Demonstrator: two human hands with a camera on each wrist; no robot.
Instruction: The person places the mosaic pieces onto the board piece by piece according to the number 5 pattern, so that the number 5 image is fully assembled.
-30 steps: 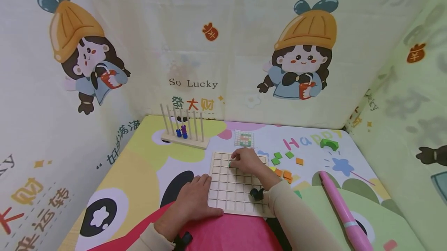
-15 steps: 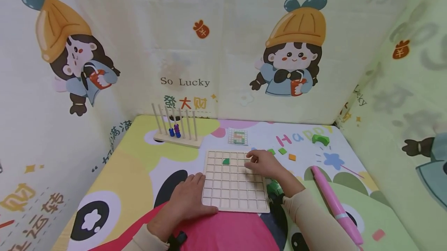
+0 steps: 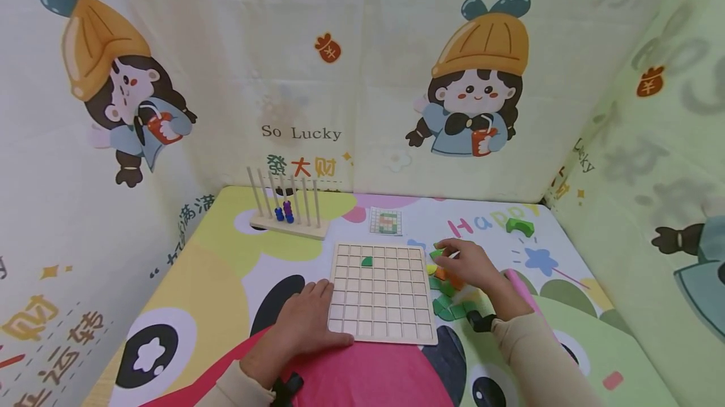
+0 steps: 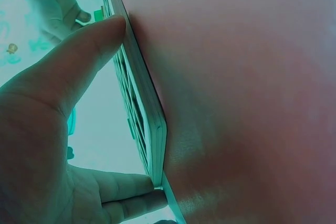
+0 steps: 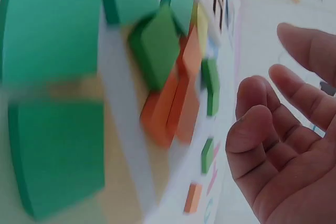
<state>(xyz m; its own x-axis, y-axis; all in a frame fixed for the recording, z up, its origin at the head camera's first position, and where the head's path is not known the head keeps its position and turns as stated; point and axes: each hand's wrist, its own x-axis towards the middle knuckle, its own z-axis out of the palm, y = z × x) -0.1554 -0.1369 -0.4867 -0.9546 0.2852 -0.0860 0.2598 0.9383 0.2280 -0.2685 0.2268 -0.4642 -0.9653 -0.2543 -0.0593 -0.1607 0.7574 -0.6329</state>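
Head view: right hand point(image 3: 472, 263) now off board point(image 3: 374, 314), by loose pieces point(image 3: 443, 311) past right edge, fingers apart; left hand point(image 3: 306, 319), fingers spread, braces near-left corner; lone green piece point(image 3: 367, 262) placed, seemingly early.

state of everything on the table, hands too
Wooden grid board: flat, bearing one tile
Green quarter-round tile: lying on the board
Loose tiles: unplaced, some overlapping
Pegged counting rack: upright, partly beaded
Pattern card: lying flat
Green arch block: loose, unheld
Pink stick: lying, partly hidden
Left hand: touching board edges
Right hand: fingers bent, holding nothing visible
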